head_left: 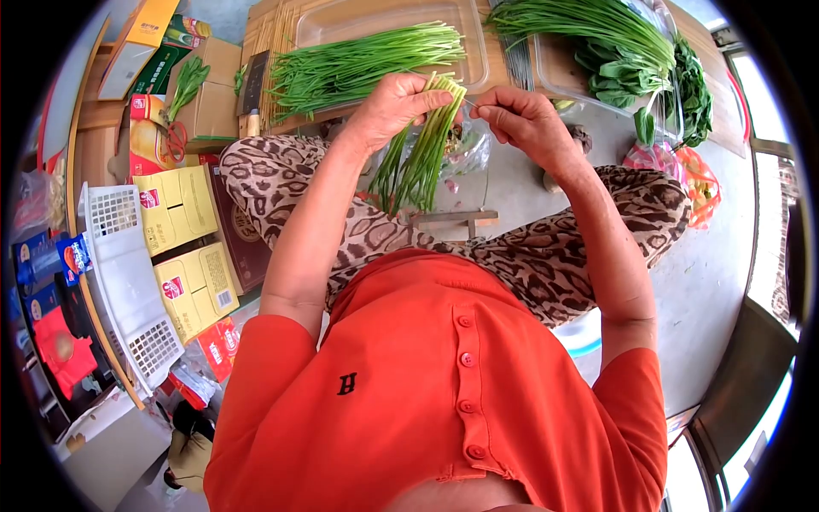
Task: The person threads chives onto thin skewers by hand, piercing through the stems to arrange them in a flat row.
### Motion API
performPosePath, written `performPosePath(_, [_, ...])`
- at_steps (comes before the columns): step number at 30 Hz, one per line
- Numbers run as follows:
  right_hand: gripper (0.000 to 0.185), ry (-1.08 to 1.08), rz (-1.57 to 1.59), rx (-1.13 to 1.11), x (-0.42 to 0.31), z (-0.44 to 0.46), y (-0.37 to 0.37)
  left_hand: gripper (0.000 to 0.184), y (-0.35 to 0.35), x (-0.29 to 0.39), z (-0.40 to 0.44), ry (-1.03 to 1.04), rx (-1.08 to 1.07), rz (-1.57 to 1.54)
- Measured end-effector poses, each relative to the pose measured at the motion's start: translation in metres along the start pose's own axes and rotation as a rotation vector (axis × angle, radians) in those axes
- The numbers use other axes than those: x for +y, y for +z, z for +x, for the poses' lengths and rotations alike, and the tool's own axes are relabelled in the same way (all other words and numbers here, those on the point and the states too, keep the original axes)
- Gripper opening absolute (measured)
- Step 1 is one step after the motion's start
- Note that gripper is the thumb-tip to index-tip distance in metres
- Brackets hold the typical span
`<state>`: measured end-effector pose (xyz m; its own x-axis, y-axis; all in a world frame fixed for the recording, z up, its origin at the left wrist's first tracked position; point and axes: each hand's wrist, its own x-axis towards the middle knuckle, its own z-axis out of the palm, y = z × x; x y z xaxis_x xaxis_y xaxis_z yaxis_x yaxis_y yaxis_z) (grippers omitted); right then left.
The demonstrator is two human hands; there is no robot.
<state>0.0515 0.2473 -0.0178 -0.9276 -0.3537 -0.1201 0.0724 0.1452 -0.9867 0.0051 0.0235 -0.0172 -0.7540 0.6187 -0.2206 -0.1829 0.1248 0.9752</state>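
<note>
My left hand (pixel 394 109) is closed around the pale ends of a bunch of garlic chives (pixel 422 162), whose green leaves hang down over my lap. Close by on the right, my right hand (pixel 522 121) pinches a thin skewer, its tip meeting the cut ends of the bunch; most of it is hidden by my fingers. Behind my left hand, a large pile of garlic chives (pixel 358 64) lies across a clear plastic tray (pixel 473 21). Several grey thin skewers (pixel 516 60) lie on the table beyond my right hand.
A cleaver (pixel 252 94) and wooden skewers lie at the table's left. More chives (pixel 597 30) and leafy greens (pixel 618 72) fill the right side. Below are a small wooden stool (pixel 465 220) and plastic bags (pixel 701 183). Boxes (pixel 175 205) and a white basket (pixel 115 209) stand left.
</note>
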Motion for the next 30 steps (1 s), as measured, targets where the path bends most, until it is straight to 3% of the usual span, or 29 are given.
performPosePath(11, [0.015, 0.020, -0.071, -0.036, 0.001, 0.000, -0.004, 0.028, 0.016, -0.002, 0.001, -0.092, 0.023, -0.050])
performPosePath(14, [0.014, 0.038, 0.049, -0.064, -0.010, -0.004, -0.021, 0.029, 0.001, -0.016, 0.003, 0.067, 0.025, -0.155])
performPosePath(18, [0.015, 0.113, 0.060, -0.096, -0.011, -0.013, -0.056, 0.022, -0.039, -0.032, 0.023, 0.030, 0.253, 0.050])
performPosePath(21, [0.017, 0.130, -0.014, -0.006, -0.016, -0.017, -0.063, 0.016, -0.045, -0.047, 0.052, 0.069, 0.334, 0.644])
performPosePath(22, [0.017, 0.130, -0.018, -0.002, -0.016, -0.017, -0.065, 0.016, -0.046, -0.055, 0.062, 0.074, 0.332, 0.642])
performPosePath(24, [0.017, 0.132, 0.018, 0.032, -0.013, -0.017, -0.069, 0.020, -0.043, -0.067, 0.078, 0.134, 0.248, 0.984])
performPosePath(30, [0.017, 0.090, 0.036, 0.052, -0.010, -0.014, -0.066, 0.024, -0.045, -0.070, 0.101, -0.072, 0.196, 1.132])
